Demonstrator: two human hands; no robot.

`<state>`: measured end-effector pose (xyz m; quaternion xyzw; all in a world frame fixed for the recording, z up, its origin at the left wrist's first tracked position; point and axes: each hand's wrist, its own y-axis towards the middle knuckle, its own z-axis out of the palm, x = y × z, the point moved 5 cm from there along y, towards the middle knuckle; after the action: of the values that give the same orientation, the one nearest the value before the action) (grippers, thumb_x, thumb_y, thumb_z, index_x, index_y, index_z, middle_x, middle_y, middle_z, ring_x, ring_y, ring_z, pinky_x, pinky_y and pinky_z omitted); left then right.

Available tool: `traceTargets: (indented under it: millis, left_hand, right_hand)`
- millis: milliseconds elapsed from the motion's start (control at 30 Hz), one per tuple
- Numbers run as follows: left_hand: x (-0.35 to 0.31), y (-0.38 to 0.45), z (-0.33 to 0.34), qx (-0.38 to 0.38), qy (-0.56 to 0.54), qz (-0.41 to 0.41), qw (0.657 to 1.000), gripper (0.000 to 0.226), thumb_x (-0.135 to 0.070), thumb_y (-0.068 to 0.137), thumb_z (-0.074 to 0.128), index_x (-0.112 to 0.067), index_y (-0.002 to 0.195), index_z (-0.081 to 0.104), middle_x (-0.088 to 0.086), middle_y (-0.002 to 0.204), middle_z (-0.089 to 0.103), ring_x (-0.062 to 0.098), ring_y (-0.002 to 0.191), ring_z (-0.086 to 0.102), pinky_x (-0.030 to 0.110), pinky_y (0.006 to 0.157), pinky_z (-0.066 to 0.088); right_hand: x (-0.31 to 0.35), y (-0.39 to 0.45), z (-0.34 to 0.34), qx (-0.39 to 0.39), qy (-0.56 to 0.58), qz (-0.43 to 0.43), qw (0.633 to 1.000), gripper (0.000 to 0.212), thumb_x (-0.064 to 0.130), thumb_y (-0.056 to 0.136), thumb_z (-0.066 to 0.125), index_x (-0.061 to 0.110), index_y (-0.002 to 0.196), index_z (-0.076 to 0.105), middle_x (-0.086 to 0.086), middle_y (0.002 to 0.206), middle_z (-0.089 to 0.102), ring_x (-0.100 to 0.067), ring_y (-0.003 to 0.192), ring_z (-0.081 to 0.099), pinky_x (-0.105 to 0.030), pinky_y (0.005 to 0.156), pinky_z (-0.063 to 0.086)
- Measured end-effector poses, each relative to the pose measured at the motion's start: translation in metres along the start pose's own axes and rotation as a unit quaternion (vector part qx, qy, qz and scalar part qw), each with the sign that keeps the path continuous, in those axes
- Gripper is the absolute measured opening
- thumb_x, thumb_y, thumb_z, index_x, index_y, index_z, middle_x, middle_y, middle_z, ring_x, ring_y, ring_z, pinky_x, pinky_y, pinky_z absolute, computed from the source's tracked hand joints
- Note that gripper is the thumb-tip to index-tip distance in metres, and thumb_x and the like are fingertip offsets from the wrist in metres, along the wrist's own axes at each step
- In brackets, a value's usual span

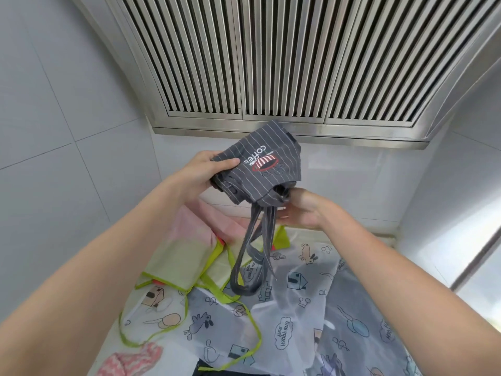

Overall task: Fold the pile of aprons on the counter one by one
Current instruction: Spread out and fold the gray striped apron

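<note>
Fingers [226,162] of both hands around folded striped apron [267,164], straps [254,256] dangling.

The folded apron [260,164] is dark grey with thin white pinstripes and carries white "coffee" lettering above a red, white and black cup emblem; its hanging straps [254,253] are plain dark grey. The translucent apron [271,316] spread below is whitish with lime-green edging and printed cartoon outlines of houses, animals, leaves and speech bubbles, some filled in blue-grey, tan or peach. The pink apron [195,226] behind it is pale pink, the cloth [130,359] at the lower edge shows a pink-and-white zigzag, and the wall tiles [54,131] are light grey beneath a silver slatted hood [271,50].
</note>
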<state>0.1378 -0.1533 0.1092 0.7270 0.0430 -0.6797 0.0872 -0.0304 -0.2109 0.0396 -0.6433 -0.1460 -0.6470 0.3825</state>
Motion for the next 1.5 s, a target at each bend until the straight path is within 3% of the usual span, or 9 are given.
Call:
traceTargets:
  millis: [300, 400, 533, 633, 767, 1100, 1233, 1333, 1500]
  left_hand:
    - [0.017, 0.005, -0.017, -0.039, -0.037, -0.035, 0.998, 0.005, -0.011, 0.089, 0.061, -0.012, 0.093, 0.064, -0.002, 0.073, 0.073, 0.009, 0.067, 0.069, 0.021, 0.068, 0.057]
    - [0.02, 0.003, -0.021, -0.045, -0.04, -0.035, 0.998, 0.006, -0.011, 0.089, 0.061, -0.012, 0.094, 0.063, -0.003, 0.072, 0.073, 0.009, 0.066, 0.069, 0.021, 0.066, 0.056]
    - [0.021, 0.002, -0.038, -0.085, 0.002, -0.032, 0.996, 0.008, -0.011, 0.088, 0.063, -0.013, 0.096, 0.064, -0.004, 0.068, 0.072, 0.008, 0.063, 0.069, 0.021, 0.061, 0.056]
    - [0.017, 0.002, -0.042, -0.086, 0.042, -0.034, 0.995, 0.007, -0.012, 0.088, 0.064, -0.014, 0.094, 0.065, -0.005, 0.068, 0.072, 0.008, 0.063, 0.068, 0.02, 0.061, 0.054]
    - [0.0, 0.004, -0.033, -0.05, 0.1, -0.013, 0.994, 0.005, -0.014, 0.088, 0.063, -0.017, 0.091, 0.066, -0.004, 0.07, 0.072, 0.013, 0.066, 0.065, 0.023, 0.058, 0.052]
    - [-0.032, 0.006, -0.026, 0.006, 0.035, 0.027, 0.999, 0.011, -0.011, 0.09, 0.059, -0.016, 0.097, 0.065, -0.006, 0.079, 0.073, 0.007, 0.071, 0.069, 0.018, 0.063, 0.055]
    - [-0.028, 0.007, -0.047, -0.06, -0.017, 0.011, 0.998, 0.005, -0.012, 0.09, 0.06, -0.013, 0.093, 0.064, -0.005, 0.072, 0.073, 0.007, 0.066, 0.069, 0.018, 0.059, 0.055]
    - [-0.011, 0.007, -0.069, -0.122, -0.029, -0.027, 0.992, 0.001, -0.011, 0.088, 0.062, -0.012, 0.088, 0.061, -0.003, 0.067, 0.071, 0.009, 0.058, 0.067, 0.02, 0.05, 0.054]
    - [0.023, 0.007, -0.068, -0.15, -0.047, -0.099, 0.983, 0.005, -0.009, 0.088, 0.063, -0.007, 0.086, 0.059, 0.006, 0.078, 0.067, 0.013, 0.055, 0.067, 0.02, 0.045, 0.053]
  right_hand:
    - [-0.018, -0.006, -0.001, 0.073, 0.109, 0.007, 0.991, 0.035, 0.029, 0.099, 0.035, 0.01, 0.079, 0.057, -0.007, 0.068, 0.055, -0.023, 0.061, 0.059, -0.042, 0.09, 0.039]
    - [-0.016, -0.007, -0.012, 0.042, 0.144, 0.016, 0.989, 0.03, 0.022, 0.101, 0.032, 0.008, 0.079, 0.048, 0.0, 0.051, 0.04, -0.017, 0.048, 0.044, -0.031, 0.073, 0.041]
    - [-0.012, -0.013, -0.049, -0.115, -0.092, 0.019, 0.989, 0.011, 0.003, 0.092, 0.048, 0.01, 0.097, 0.054, -0.003, 0.077, 0.057, -0.017, 0.073, 0.055, -0.028, 0.07, 0.048]
    - [0.0, -0.013, -0.062, -0.276, -0.174, -0.056, 0.944, 0.044, -0.002, 0.083, 0.055, 0.01, 0.123, 0.044, -0.01, 0.121, 0.047, -0.021, 0.107, 0.047, -0.03, 0.09, 0.041]
    - [0.018, -0.006, -0.026, -0.195, -0.246, -0.162, 0.935, 0.069, 0.011, 0.083, 0.066, 0.013, 0.142, 0.031, -0.002, 0.146, 0.032, -0.015, 0.133, 0.032, -0.029, 0.108, 0.026]
    - [0.005, 0.008, 0.012, -0.122, -0.282, -0.14, 0.941, 0.009, 0.01, 0.082, 0.069, 0.008, 0.089, 0.063, -0.008, 0.084, 0.066, -0.021, 0.079, 0.063, -0.034, 0.076, 0.053]
    - [-0.005, 0.001, -0.017, -0.149, -0.121, -0.082, 0.978, 0.009, 0.012, 0.089, 0.061, 0.007, 0.082, 0.062, -0.01, 0.069, 0.065, -0.019, 0.058, 0.062, -0.03, 0.061, 0.049]
    - [0.011, -0.01, -0.037, -0.129, 0.209, -0.144, 0.959, 0.02, 0.002, 0.089, 0.056, 0.005, 0.069, 0.058, -0.007, 0.064, 0.062, -0.018, 0.061, 0.062, -0.028, 0.07, 0.054]
    - [0.051, -0.029, -0.013, 0.104, 0.315, -0.183, 0.925, 0.027, 0.019, 0.088, 0.059, 0.01, 0.063, 0.054, 0.004, 0.047, 0.046, -0.003, 0.029, 0.031, -0.013, 0.037, 0.041]
